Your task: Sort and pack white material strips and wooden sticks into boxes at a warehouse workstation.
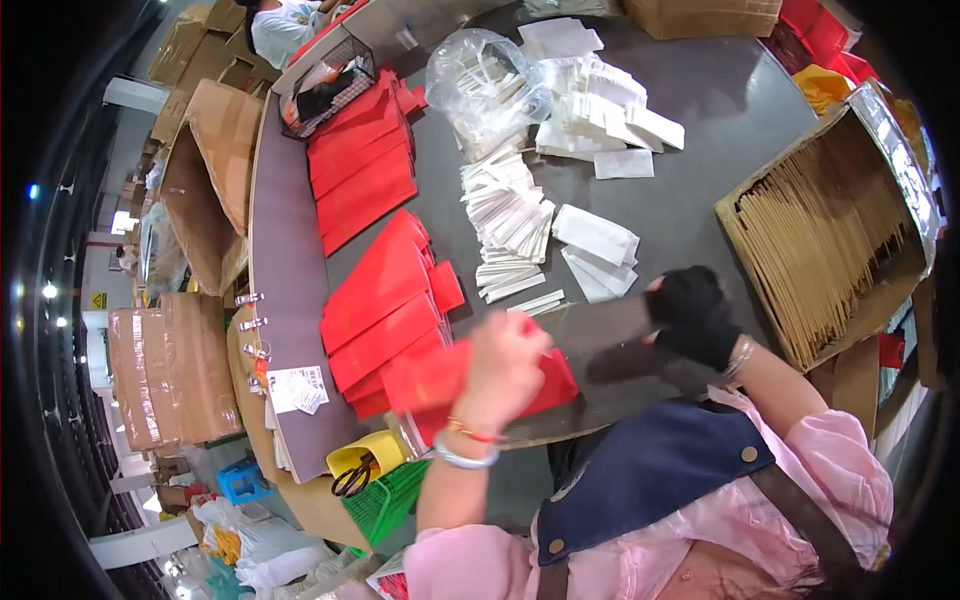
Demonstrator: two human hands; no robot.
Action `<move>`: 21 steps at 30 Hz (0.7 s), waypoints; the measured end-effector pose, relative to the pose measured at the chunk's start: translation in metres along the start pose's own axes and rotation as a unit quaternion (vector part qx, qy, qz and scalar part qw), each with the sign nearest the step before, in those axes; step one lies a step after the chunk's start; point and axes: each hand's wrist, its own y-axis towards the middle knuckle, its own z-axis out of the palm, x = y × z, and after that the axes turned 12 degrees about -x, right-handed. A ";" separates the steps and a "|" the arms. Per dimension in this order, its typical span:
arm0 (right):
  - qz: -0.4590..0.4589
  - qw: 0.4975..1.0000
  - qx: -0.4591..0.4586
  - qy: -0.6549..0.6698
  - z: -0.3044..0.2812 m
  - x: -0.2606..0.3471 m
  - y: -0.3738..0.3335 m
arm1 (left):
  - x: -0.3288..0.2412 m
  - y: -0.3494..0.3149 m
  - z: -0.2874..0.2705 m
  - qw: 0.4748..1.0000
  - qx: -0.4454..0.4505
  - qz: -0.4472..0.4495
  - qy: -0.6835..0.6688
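My left hand (505,365), bare with bracelets at the wrist, is closed over a red paper envelope (550,385) at the near edge of the table; motion blurs its fingers. My right hand (695,315) wears a black fingerless glove and hovers over the table to the right. Its fingers look curled and are smeared, so I cannot tell whether they hold anything. Overlapping red envelopes (380,295) lie left of my left hand, with another red stack (362,165) beyond. White folded slips (597,240) lie between and beyond my hands, beside a fanned pile of white strips (505,205).
A clear plastic bag (487,80) and more white packets (600,105) lie farther back. At right stands an open carton (760,300) packed with brown card pieces. A wire basket (328,88) and a yellow container with scissors (375,450) sit along the left side.
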 end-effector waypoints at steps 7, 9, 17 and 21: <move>0.040 0.994 -0.088 -0.042 -0.022 0.011 -0.008 | -0.001 -0.062 0.064 0.953 -0.102 -0.263 0.109; 0.032 0.997 -0.059 -0.031 -0.026 0.018 -0.007 | -0.016 -0.070 0.089 0.925 -0.113 -0.361 0.041; -0.007 0.998 -0.018 -0.062 -0.013 0.021 -0.008 | -0.013 -0.074 0.102 0.922 -0.140 -0.360 -0.016; -0.015 0.998 -0.019 -0.060 -0.011 0.024 -0.006 | -0.006 -0.081 0.102 0.924 -0.136 -0.356 -0.032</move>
